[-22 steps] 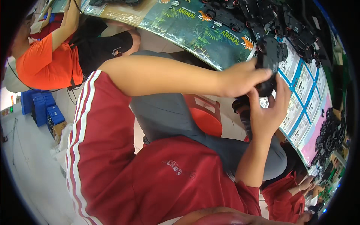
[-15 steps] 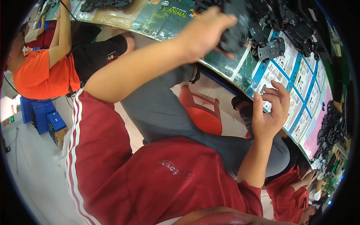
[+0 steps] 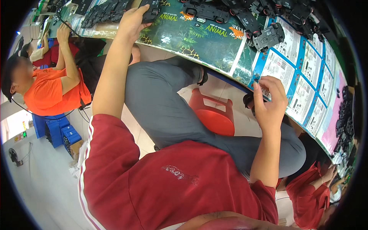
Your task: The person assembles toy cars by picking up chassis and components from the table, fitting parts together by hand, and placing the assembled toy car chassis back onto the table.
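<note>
My left hand (image 3: 132, 23) reaches out to the far left of the table, its thumb and fingers closed on a black toy car chassis (image 3: 154, 10). That chassis is at the end of a row of similar black chassis (image 3: 103, 15). Nearer the table's front edge, my right hand (image 3: 272, 100) is raised with curled fingers, thumb and index fingertips close together. A tiny dark speck shows at those fingertips, too small to name. A grey-black car body (image 3: 269, 37) lies on the table beyond my right hand.
Several more black chassis (image 3: 209, 12) lie along the table's far side. Printed sheets (image 3: 281, 73) cover the tabletop (image 3: 226, 53). Small black parts (image 3: 344, 115) are heaped at the right. A red stool (image 3: 214, 115) stands below the table edge; a person in orange (image 3: 50, 92) sits at left.
My left hand has swung from the table's middle to the far left, carrying the black chassis to the row. My right hand has shifted slightly left, its fingers curled closer together.
</note>
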{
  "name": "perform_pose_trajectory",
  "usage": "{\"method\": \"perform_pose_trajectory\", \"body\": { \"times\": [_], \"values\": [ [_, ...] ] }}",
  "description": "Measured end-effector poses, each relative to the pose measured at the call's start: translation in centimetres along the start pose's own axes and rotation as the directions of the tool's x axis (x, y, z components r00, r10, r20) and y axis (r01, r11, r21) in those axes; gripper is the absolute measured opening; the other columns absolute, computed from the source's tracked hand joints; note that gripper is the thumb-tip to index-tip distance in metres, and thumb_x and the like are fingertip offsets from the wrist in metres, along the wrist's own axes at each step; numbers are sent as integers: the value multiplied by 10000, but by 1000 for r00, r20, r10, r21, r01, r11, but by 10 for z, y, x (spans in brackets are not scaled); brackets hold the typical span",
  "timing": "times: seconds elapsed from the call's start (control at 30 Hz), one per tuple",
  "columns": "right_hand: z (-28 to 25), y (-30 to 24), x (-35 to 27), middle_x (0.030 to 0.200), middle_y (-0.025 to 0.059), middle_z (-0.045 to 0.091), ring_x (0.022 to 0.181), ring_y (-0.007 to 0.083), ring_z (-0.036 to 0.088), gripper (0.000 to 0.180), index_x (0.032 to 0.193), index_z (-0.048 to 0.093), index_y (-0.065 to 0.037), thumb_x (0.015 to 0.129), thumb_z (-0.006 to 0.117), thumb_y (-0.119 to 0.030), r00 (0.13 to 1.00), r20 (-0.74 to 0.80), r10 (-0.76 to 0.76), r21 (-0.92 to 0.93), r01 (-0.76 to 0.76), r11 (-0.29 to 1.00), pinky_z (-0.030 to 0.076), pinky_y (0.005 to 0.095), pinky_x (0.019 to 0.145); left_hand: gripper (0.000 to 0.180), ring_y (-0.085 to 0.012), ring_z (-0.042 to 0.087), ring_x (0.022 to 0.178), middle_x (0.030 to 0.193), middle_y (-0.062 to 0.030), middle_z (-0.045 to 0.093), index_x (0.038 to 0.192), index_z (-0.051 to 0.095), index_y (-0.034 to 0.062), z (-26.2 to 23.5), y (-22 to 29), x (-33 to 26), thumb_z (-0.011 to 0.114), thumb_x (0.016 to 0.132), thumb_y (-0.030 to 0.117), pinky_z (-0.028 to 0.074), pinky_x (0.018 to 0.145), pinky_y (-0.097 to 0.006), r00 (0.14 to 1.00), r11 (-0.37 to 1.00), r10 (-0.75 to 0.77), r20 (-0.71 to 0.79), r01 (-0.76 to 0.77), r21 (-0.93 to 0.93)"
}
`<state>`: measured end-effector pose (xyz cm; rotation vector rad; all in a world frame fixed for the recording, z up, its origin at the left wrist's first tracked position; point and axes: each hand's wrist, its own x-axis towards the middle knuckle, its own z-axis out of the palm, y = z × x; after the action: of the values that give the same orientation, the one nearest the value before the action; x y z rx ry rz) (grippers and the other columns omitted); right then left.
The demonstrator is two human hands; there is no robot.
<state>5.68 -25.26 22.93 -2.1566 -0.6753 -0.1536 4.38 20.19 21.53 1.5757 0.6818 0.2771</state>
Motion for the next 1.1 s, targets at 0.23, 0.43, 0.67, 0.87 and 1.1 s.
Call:
{"method": "perform_pose_trajectory", "body": {
  "times": [0.23, 0.43, 0.67, 0.87, 1.1],
  "values": [
    [-3, 6, -5, 999, 161, 688, 892, 318, 686, 152, 950, 677, 41, 856, 770, -34, 1000, 16, -16, 29, 15, 999, 555, 362, 782, 871, -275, 704, 1055, 1130, -223, 717, 1325, 587, -122, -23, -18, -6, 891, 729, 435, 551, 909, -377, 882, 670, 443, -161, -207, 713],
    [-3, 6, -6, 988, 165, 683, 875, 333, 678, 144, 944, 672, 39, 863, 759, -41, 999, 36, -19, 34, 18, 999, 549, 381, 767, 841, -396, 726, 1015, 1032, -307, 730, 1140, 682, -131, -29, 0, -4, 850, 701, 566, 552, 916, -414, 897, 484, 402, -183, -39, 874],
    [1, 3, -4, 976, 167, 679, 860, 347, 669, 131, 946, 674, 27, 863, 749, -42, 998, 58, -31, 37, 29, 999, 542, 387, 758, 878, -429, 719, 994, 1029, -315, 717, 1102, 672, -135, -29, 8, -18, 828, 712, 637, 563, 886, -451, 863, 334, 445, -239, 87, 939],
    [-3, 0, -4, 982, 166, 676, 880, 358, 669, 142, 959, 674, 26, 861, 748, -46, 998, 59, -15, 22, 13, 1000, 543, 394, 769, 732, -406, 686, 975, 1097, -250, 648, 1236, 621, -47, 18, 25, -49, 802, 816, 524, 559, 852, -466, 670, 64, 742, -3, -67, 996],
    [-17, 9, 17, 1043, 162, 669, 897, 345, 674, 205, 1019, 680, 31, 861, 759, -73, 995, 101, -18, -6, 19, 1000, 554, 397, 793, 464, -417, 660, 1009, 1087, -203, 661, 1234, 654, 24, 68, 26, -68, 742, 895, 327, 544, 860, -472, 685, 188, 663, 303, -543, 818]
  ]
}}
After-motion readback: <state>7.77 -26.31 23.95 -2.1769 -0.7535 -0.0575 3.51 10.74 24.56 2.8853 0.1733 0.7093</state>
